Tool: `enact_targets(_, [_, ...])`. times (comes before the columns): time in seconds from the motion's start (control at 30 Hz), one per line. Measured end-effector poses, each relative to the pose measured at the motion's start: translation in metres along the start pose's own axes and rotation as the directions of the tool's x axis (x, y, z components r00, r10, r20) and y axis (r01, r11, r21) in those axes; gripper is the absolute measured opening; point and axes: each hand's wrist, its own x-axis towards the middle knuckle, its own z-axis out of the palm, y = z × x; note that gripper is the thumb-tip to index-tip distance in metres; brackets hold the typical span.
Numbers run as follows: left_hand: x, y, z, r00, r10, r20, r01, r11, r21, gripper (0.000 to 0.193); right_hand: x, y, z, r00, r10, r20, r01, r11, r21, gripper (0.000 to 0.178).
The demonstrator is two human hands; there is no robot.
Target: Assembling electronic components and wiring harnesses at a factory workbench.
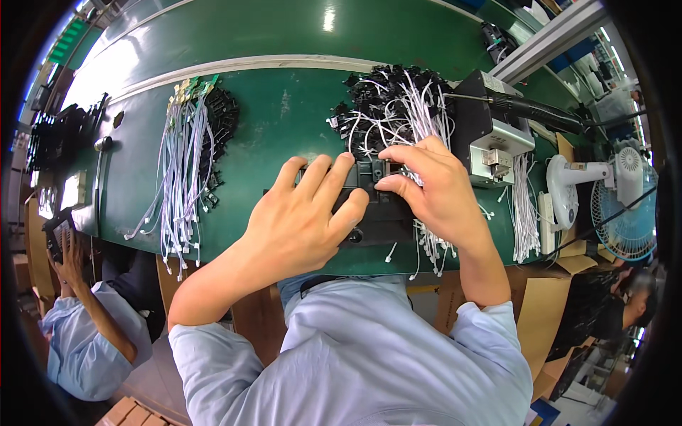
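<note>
On the green bench in front of me sits a black block-like fixture [383, 221] with a small black plastic part [366, 172] at its top. My left hand [298, 216] lies over the fixture's left side, fingers stretched and apart, fingertips along its far edge. From the right, my right hand [442, 192] brings thumb and index finger to the far and near sides of the small part, pinching about it. Just beyond the hands is a heap of black parts with white cables [412, 106]. Some cables run beneath my right hand and hang toward the bench's near edge.
Another bundle of white cables [181, 177] with black ends lies left. At right stand a metal box [490, 128], a black-handled tool with a thin metal tip [533, 108], more cables [524, 213] and a fan [625, 206]. Other people sit at far left and far right.
</note>
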Motion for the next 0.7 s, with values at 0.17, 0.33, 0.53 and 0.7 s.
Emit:
enact_targets(0.17, [0.000,0.006,-0.012,0.982,-0.148,0.115,0.150,0.989,-0.006,0.086,0.002,-0.008,0.006,0.998,0.050,0.023,-0.052,0.995,0.091,0.029])
enact_targets(0.33, [0.001,0.008,-0.003,0.998,-0.061,0.004,0.061,0.996,0.063,0.077,-0.022,-0.012,0.016,0.960,0.275,-0.055,-0.255,0.938,0.233,0.031])
enact_targets(0.53, [-0.004,-0.050,-0.027,0.975,0.169,0.147,-0.108,0.929,-0.354,0.066,-0.019,-0.014,0.018,0.957,0.287,-0.052,-0.273,0.944,0.184,0.031])
enact_targets(0.7, [-0.026,-0.237,0.001,0.869,-0.489,0.075,0.492,0.870,-0.029,0.016,-0.018,-0.010,0.020,0.954,0.296,-0.044,-0.277,0.930,0.240,0.031])
